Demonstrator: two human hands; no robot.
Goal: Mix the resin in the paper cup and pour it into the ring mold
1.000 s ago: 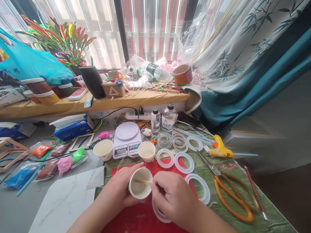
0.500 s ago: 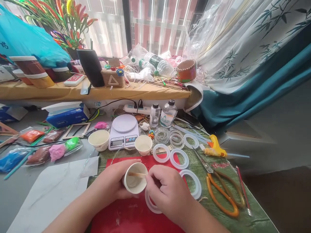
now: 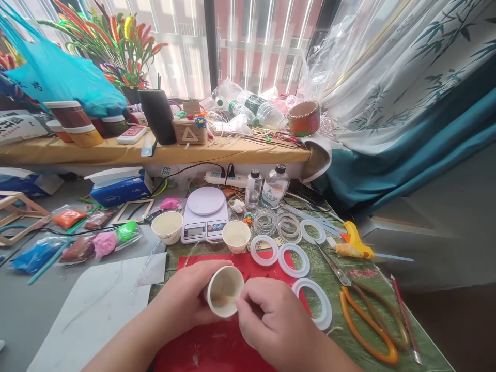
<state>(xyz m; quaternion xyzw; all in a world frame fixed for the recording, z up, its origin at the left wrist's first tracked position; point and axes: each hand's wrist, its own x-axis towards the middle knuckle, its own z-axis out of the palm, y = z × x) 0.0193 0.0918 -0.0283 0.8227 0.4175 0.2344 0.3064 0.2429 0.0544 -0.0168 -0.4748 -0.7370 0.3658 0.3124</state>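
Observation:
My left hand (image 3: 194, 293) is wrapped round a white paper cup (image 3: 212, 289), whose mouth tips toward me. Inside the cup lies a thin wooden stick (image 3: 225, 299), its upper end pinched between the thumb and fingers of my right hand (image 3: 276, 316). The cup's contents look pale and clear, hard to make out. Both hands are above a red mat (image 3: 211, 343). To the right of my right hand are several translucent ring moulds (image 3: 326, 314), partly on the mat. Beyond the hands stand a second paper cup (image 3: 236, 241) and a third paper cup (image 3: 167, 232).
A kitchen scale (image 3: 205, 219) stands behind the mat, with two clear bottles (image 3: 275, 188) to its right. Scissors (image 3: 344, 281), a yellow glue gun (image 3: 354, 243) and a pencil (image 3: 405, 320) lie at right. Bagged clay (image 3: 104, 244) and white paper (image 3: 101, 305) lie at left.
The whole view has shifted, so things appear farther right and slightly lower. Within the cup the stick has moved lower, toward the near side. Both hands keep their holds.

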